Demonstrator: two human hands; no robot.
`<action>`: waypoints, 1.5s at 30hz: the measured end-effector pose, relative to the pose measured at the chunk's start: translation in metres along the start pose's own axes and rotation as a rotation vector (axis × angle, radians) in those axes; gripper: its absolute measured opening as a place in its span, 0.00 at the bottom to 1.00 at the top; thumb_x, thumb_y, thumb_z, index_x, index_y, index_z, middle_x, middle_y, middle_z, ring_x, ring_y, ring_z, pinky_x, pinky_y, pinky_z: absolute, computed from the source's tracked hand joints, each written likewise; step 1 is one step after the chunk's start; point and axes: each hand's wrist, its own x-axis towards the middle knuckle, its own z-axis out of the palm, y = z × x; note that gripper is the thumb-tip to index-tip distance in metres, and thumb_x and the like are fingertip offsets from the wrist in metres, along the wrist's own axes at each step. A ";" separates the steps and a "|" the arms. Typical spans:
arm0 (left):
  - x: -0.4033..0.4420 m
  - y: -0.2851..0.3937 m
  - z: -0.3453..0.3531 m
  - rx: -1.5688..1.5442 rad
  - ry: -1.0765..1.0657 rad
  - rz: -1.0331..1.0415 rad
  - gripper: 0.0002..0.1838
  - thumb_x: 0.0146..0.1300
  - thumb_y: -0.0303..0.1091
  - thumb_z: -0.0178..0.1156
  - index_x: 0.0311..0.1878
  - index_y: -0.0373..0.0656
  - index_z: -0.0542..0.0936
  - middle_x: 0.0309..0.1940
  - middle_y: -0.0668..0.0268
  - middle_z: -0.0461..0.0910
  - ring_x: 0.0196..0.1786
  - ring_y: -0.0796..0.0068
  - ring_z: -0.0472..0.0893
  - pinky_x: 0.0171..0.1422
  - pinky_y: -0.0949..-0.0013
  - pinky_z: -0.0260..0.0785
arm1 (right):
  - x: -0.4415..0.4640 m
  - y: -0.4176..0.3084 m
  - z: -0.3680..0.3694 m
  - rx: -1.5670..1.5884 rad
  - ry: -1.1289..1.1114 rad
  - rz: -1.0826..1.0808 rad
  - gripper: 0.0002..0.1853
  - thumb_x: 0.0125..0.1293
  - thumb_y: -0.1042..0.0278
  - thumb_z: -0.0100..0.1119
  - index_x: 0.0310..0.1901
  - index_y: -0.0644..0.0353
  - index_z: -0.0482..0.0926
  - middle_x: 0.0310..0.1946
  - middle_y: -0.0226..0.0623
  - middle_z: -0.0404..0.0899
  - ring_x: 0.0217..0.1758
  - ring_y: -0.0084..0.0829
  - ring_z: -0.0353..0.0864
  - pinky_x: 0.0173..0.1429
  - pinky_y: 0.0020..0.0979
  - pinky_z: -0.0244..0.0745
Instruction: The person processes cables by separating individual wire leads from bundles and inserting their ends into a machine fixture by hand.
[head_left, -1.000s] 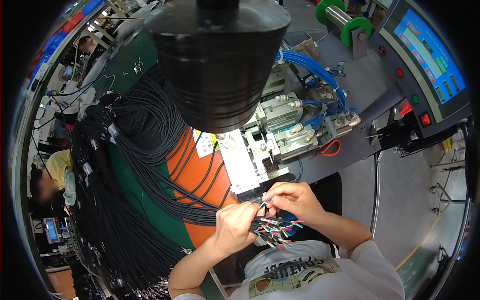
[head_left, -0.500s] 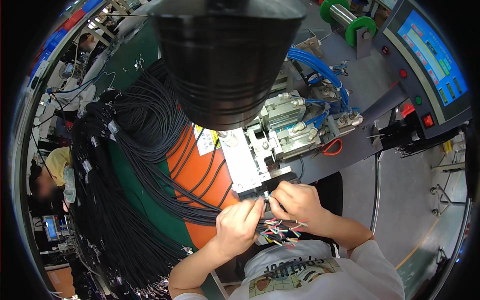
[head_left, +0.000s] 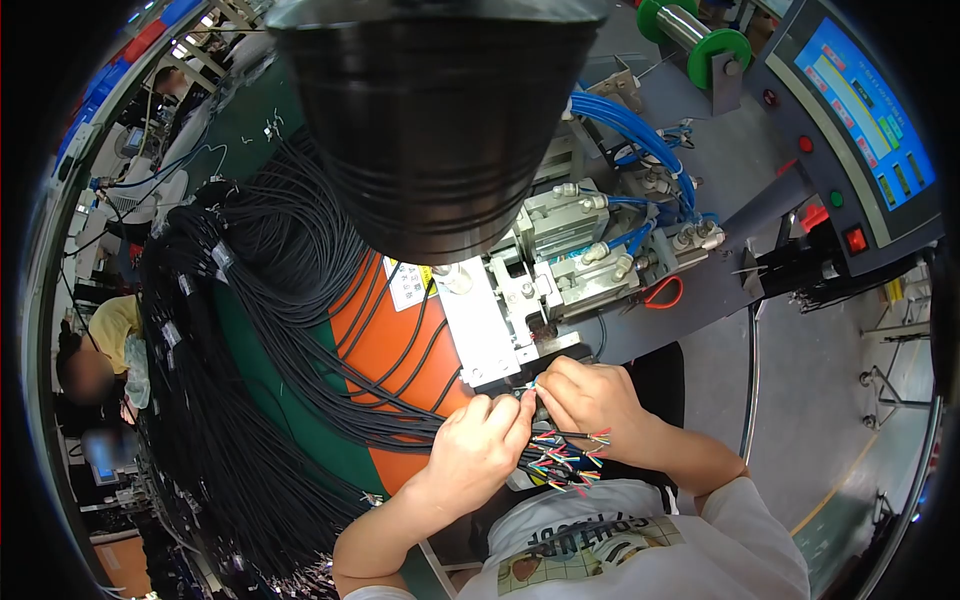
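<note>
My left hand [head_left: 482, 445] is closed in a pinch just in front of the machine's metal fixture [head_left: 483, 345]. My right hand [head_left: 590, 400] is pinched too, its fingertips close to the left ones. Between them shows a small, pale and bluish wire end [head_left: 533, 384]; the fingers hide most of it. Several black cables [head_left: 400, 415] run from the left beneath my left hand. Their stripped ends, a fan of red, white, yellow, blue and green wires [head_left: 565, 460], stick out below my right hand.
A big black cylinder [head_left: 430, 130] hangs over the fixture. Blue air hoses [head_left: 640, 130], a wire spool [head_left: 690, 35] and a control screen [head_left: 865, 110] are at the right. Piles of black cable [head_left: 270, 450] cover the left bench. Another person [head_left: 110, 340] sits at far left.
Both hands stay at the fixture, still pinching. My left fingertips have shifted slightly, and the bluish wire end shows more clearly between the hands. The camera view has moved a little.
</note>
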 end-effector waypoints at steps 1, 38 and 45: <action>0.001 0.001 -0.001 0.010 -0.011 0.000 0.25 0.53 0.30 0.59 0.57 0.33 0.79 0.35 0.66 0.71 0.37 0.71 0.73 0.38 0.71 0.72 | 0.001 -0.001 0.000 -0.029 -0.006 0.004 0.06 0.60 0.73 0.64 0.36 0.64 0.79 0.29 0.39 0.76 0.24 0.40 0.79 0.28 0.36 0.74; -0.013 -0.017 0.008 -0.522 0.301 -0.122 0.23 0.44 0.19 0.64 0.49 0.35 0.79 0.32 0.56 0.81 0.32 0.56 0.81 0.37 0.60 0.71 | -0.006 -0.001 0.007 0.972 0.035 0.066 0.14 0.64 0.82 0.61 0.51 0.62 0.82 0.45 0.35 0.79 0.39 0.21 0.81 0.43 0.22 0.76; -0.008 -0.010 0.007 -0.329 0.336 -0.043 0.24 0.45 0.26 0.68 0.49 0.33 0.78 0.35 0.57 0.82 0.34 0.58 0.82 0.39 0.62 0.72 | -0.014 0.000 0.013 1.109 0.043 0.221 0.08 0.67 0.80 0.59 0.46 0.69 0.81 0.45 0.37 0.80 0.37 0.21 0.82 0.42 0.21 0.77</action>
